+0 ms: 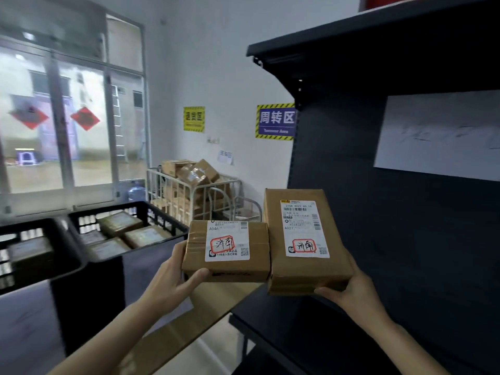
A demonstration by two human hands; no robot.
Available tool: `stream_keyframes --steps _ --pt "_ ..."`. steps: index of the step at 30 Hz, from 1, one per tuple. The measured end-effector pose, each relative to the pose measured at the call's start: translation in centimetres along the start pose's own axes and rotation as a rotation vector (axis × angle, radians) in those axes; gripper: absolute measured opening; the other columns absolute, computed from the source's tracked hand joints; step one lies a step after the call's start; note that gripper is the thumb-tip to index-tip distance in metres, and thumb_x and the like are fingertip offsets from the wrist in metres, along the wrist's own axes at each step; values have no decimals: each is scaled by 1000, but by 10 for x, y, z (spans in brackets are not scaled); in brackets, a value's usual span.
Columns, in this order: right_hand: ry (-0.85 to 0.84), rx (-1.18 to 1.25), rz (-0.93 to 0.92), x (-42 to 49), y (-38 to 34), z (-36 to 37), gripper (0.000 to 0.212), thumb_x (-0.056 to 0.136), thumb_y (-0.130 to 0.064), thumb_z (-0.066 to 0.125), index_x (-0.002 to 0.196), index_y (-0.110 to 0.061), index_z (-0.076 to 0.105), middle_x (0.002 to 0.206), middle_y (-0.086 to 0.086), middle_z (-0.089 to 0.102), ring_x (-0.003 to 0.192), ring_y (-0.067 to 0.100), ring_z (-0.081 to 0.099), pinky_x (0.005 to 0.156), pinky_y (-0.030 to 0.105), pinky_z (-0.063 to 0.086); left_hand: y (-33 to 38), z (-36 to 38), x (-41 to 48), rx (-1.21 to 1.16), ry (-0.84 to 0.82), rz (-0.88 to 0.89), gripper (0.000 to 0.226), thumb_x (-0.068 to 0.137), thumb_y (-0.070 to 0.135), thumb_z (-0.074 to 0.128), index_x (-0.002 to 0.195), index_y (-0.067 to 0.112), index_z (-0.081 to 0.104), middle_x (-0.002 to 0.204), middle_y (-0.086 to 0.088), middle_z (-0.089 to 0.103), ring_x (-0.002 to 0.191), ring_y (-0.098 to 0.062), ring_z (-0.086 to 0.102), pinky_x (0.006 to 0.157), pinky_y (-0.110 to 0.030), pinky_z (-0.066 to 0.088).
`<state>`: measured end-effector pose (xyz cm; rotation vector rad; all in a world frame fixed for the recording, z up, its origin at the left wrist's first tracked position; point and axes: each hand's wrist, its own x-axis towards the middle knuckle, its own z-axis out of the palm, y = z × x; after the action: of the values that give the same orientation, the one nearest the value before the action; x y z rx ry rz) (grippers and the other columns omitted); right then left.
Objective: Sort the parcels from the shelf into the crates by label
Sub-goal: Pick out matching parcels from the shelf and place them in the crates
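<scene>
Holding two brown parcels up in front of the shelf [378,226], above its lower board. Left hand [173,282] grips the small parcel [227,250] at its lower left corner, thumb curled onto the bottom edge, fingers hidden behind. Right hand [349,290] clamps the tall parcel [303,239] at its lower right corner, thumb along the bottom edge. Parcels touch side by side, the tall one nearer the shelf. Each carries a white label with red-boxed handwriting; printed codes read A046 on the small, A027 on the tall.

Left of the shelf stand two black crates. Near crate [108,211] has several brown parcels lying flat inside, and its right wall is just left of the small parcel. Far crate [27,224], further left, shows at least one parcel, blurred. Beyond the crates is a white wire cart [186,196] heaped with cartons, with a blue water jug [136,192] beside it. Paper sheet [438,136] is stuck on the shelf's back panel, writing unreadable. Blue sign [276,121] and yellow sign [194,119] hang on the wall left of the shelf.
</scene>
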<state>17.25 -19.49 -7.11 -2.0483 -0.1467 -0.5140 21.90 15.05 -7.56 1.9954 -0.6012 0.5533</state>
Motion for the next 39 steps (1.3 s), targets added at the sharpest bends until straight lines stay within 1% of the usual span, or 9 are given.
stream_keyframes --steps 6,11,14,19,24,27,29,33,39 --pt "-123 66 -65 20 -39 97 83 62 -2 83 114 -51 42 107 -24 61 99 -15 56 75 6 46 -43 -89 -32 65 98 -89 72 62 86 47 118 42 34 111 32 60 105 12 55 80 -5 45" --pt "-228 121 -91 43 -65 175 75 61 5 81 120 -27 49 99 -18 61 84 -20 58 63 2 46 -64 -154 -64 78 180 -201 92 55 88 49 125 29 36 114 21 57 104 12 56 82 -9 47" --pt "-307 145 -148 55 -78 220 74 61 0 83 118 -32 48 102 -17 62 85 -17 59 66 4 48 -76 -187 -84 90 251 -261 96 55 88 50 125 24 38 114 18 60 103 8 58 84 -16 49" --pt "-404 201 -222 73 -97 293 78 62 -3 83 124 -29 44 103 -23 58 86 -22 56 65 2 46 -97 -235 -107 119 367 -369 80 54 88 52 114 36 42 108 14 66 101 2 62 82 -24 53" --pt "-528 273 -235 103 -114 363 76 64 -1 82 119 -37 43 103 -24 58 85 -18 57 66 4 47 -111 -273 -111 222 473 -469 94 52 88 48 118 21 44 105 16 61 95 12 59 71 -7 49" --pt "-562 302 -275 123 -125 405 78 63 1 82 119 -33 40 98 -28 52 85 -11 53 68 6 43 -128 -294 -106 260 539 -521 87 49 92 44 106 27 46 102 11 63 89 -1 64 70 -18 53" --pt "-598 312 -305 136 -133 430 81 63 -2 83 124 -32 39 101 -28 52 94 -1 53 79 16 44 -139 -308 -100 255 585 -553 69 54 81 49 101 30 46 101 8 63 90 -6 63 74 -27 56" --pt "-686 326 -333 170 -135 479 79 64 -10 84 119 -43 38 109 -17 57 106 11 54 90 30 46 -161 -330 -77 231 645 -630 66 51 69 47 101 26 46 99 4 60 87 -5 60 58 -15 51" --pt "-777 314 -385 200 -149 536 84 63 -24 85 126 -39 32 103 -20 56 102 7 53 76 5 43 -202 -359 -71 195 725 -718 68 49 67 53 103 24 47 105 0 61 96 -15 60 74 -29 51"
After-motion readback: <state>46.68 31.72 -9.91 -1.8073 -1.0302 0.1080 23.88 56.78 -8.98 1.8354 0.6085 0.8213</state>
